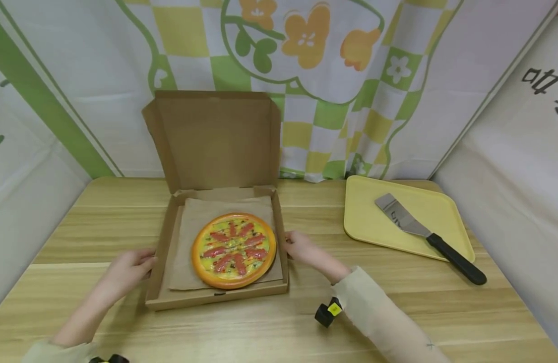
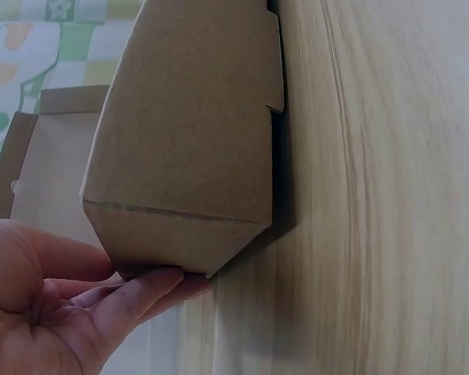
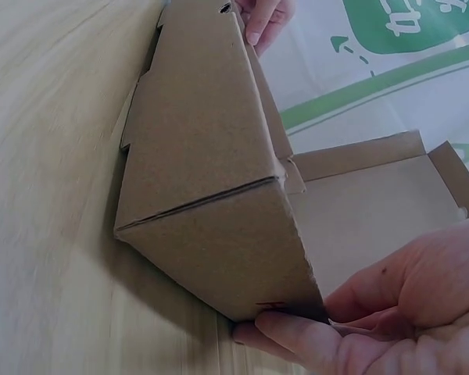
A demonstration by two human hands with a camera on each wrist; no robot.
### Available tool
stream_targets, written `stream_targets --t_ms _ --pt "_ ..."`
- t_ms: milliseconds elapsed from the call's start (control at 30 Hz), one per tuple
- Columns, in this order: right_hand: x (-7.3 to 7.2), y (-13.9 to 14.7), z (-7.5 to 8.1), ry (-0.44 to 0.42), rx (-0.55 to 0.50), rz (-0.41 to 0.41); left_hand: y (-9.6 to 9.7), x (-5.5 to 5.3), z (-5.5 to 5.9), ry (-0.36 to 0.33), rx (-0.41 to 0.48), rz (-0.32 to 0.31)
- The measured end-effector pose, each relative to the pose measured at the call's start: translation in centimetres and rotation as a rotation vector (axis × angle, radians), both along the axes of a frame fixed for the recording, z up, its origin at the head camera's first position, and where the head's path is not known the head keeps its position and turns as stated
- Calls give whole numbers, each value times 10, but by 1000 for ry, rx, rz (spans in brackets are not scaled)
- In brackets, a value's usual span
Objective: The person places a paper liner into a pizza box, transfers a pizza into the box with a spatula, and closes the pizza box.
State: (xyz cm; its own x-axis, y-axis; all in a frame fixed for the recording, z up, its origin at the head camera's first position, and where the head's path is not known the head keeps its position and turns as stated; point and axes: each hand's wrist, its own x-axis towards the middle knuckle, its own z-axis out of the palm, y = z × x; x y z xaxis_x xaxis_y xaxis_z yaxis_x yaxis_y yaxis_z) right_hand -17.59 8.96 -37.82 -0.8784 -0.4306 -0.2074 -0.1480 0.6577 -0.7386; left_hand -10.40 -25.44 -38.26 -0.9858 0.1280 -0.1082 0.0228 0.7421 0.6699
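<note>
A cardboard pizza box (image 1: 161, 282) sits on the wooden table with its lid (image 1: 220, 141) raised at the back. Inside, on brown paper (image 1: 181, 267), is a round pizza (image 1: 234, 250) with a golden crust and red toppings. My left hand (image 1: 130, 269) grips the box's left side wall. On the opposite side, my right hand (image 1: 301, 247) holds the right wall. Both wrist views show thumb and fingers on either side of the cardboard: left hand (image 2: 86, 305), right hand (image 3: 391, 312).
To the right lies a yellow tray (image 1: 365, 212) bearing a spatula (image 1: 408, 219), its black handle (image 1: 457, 259) jutting past the tray's front edge. A patterned curtain (image 1: 306, 118) hangs behind the table (image 1: 306, 327), with white cloth walls at both sides.
</note>
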Motion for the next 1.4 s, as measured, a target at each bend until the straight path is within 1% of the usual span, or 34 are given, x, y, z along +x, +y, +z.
stream_targets --t_ms 100,200,400,600,833,900,967,1000,1033,1067,1100,1133,1167,1200,1233,1267,1300,1333,1367,1400 --pt "0 8 1 -12 -7 -3 7 -2 0 -15 19 -9" --pt "1 17 2 -31 -26 0 15 -4 0 -12 21 -16" --pt "2 33 3 -21 -16 -10 30 -6 -1 -16 42 -23" --pt "2 45 3 3 5 -23 43 -9 -2 12 53 -28" --pt "5 54 5 12 18 -22 54 -10 -3 11 66 -26" --pt "5 57 5 18 17 -11 57 -10 -3 21 63 -28" --pt "4 59 4 7 24 -9 58 -10 -3 26 58 -35" --pt "2 61 2 4 24 -10 59 -10 -3 26 56 -40" --pt "1 63 0 19 26 11 58 -11 -3 29 50 -49" --pt "-4 66 -6 8 32 11 58 -12 -3 28 43 -59" --pt "-6 68 -10 15 39 27 57 -12 -2 22 36 -69" --pt "-16 74 -24 22 29 55 55 -13 -1 10 29 -80" --pt "-24 78 -33 22 35 77 54 -15 0 -6 31 -93" --pt "-34 84 -46 45 28 112 52 -16 2 -25 40 -111" --pt "-41 87 -52 48 53 130 51 -17 4 -45 51 -130" --pt "-47 87 -54 28 80 121 50 -19 6 -75 68 -145" --pt "-48 87 -51 41 109 133 49 -21 8 -107 91 -162" --pt "-52 85 -47 32 144 123 48 -23 10 -128 108 -179" --pt "-46 79 -29 17 194 102 47 -26 12 -148 125 -191" --pt "-45 74 -19 24 231 93 46 -29 14 -158 130 -204"
